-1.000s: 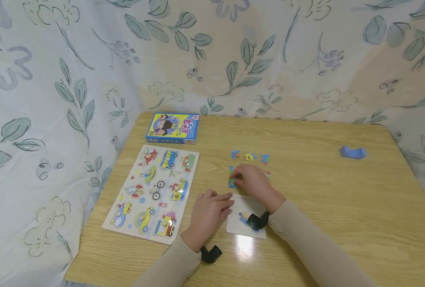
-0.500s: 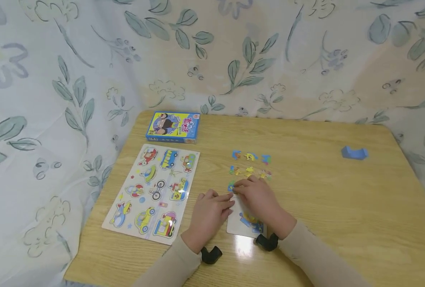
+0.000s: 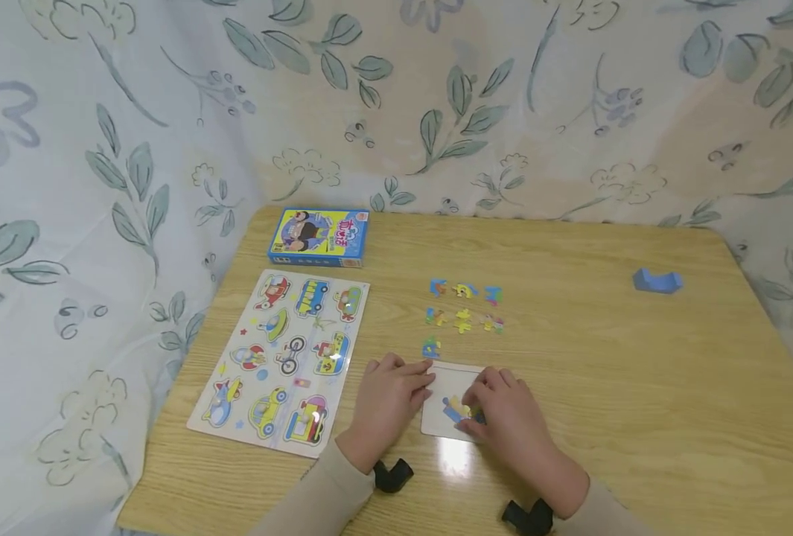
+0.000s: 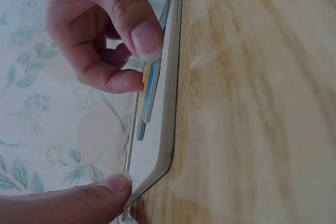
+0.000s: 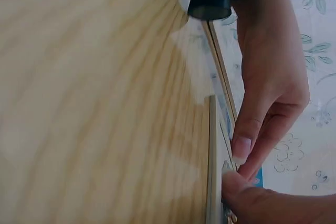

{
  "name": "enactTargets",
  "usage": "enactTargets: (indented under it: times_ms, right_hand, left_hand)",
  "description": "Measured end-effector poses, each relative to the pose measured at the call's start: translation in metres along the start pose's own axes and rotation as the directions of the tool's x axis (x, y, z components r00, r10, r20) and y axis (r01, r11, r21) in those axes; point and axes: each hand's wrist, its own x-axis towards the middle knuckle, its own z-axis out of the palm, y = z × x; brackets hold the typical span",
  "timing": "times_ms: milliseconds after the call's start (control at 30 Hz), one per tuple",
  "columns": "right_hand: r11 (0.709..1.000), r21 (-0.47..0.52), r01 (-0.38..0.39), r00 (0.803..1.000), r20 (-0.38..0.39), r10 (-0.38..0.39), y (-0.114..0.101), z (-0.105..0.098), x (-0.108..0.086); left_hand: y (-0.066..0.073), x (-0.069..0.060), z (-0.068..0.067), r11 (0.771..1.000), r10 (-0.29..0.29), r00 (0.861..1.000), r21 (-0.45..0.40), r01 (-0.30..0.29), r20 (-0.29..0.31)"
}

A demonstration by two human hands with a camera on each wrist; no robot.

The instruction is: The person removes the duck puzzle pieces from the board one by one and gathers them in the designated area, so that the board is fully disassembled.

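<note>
A pale square puzzle board [image 3: 436, 420] lies on the table, with blue and yellow jigsaw pieces [image 3: 453, 411] on it. My right hand [image 3: 513, 417] is over the board's right side, thumb and fingers curled around a piece. In the left wrist view, my right thumb and finger pinch a yellow-and-blue jigsaw piece [image 4: 150, 88] low over the board. My left hand [image 3: 389, 402] rests at the board's left edge, fingers fairly straight and touching it. Behind the board, several jigsaw pieces [image 3: 462, 321] stand in rows, with a single blue-green piece [image 3: 431, 347] in the nearest row.
Left of the hands lies a large vehicle peg puzzle [image 3: 282, 357]. A blue-and-yellow card box [image 3: 319, 237] is behind it. At the far right sits a small blue curved block [image 3: 657, 281]. A floral cloth [image 3: 396, 112] hangs behind the wooden table.
My right hand has let go of the blue-green piece in the nearest row and come back over the board, onto the pieces there. My left hand has stayed at the board's edge.
</note>
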Motion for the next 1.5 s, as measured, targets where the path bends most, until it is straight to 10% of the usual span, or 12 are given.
enactTargets:
  times_ms: [167, 400, 600, 1000, 1333, 1500]
  right_hand:
    - [0.978, 0.209, 0.029, 1.000, -0.011, -0.027, -0.001, 0.004, 0.004]
    - [0.846, 0.533, -0.011, 0.998, 0.059, -0.024, 0.019, -0.009, 0.042]
    - [0.899, 0.429, -0.088, 0.996, 0.011, 0.092, 0.053, -0.008, 0.072]
    - [0.968, 0.251, -0.023, 0.996, -0.074, 0.043, 0.051, -0.007, 0.068]
    - [0.984, 0.173, 0.049, 0.976, 0.200, -0.084, 0.041, -0.026, 0.007]
    - [0.952, 0.306, -0.017, 0.982, 0.184, -0.042, 0.038, -0.013, -0.011]
  left_hand:
    - [0.000, 0.000, 0.001, 1.000, -0.004, 1.000, 0.002, 0.004, 0.006]
    - [-0.003, -0.002, 0.002, 1.000, -0.016, 1.000, -0.020, 0.016, 0.014]
    - [0.000, -0.003, 0.005, 0.999, -0.003, 1.000, -0.040, 0.003, 0.011]
    - [0.002, 0.000, 0.003, 1.000, 0.006, 1.000, -0.029, -0.006, -0.002]
    - [0.002, 0.000, 0.003, 0.999, 0.010, 1.000, -0.039, -0.010, -0.006]
    - [0.002, 0.001, 0.001, 1.000, 0.002, 1.000, -0.011, -0.002, -0.002]
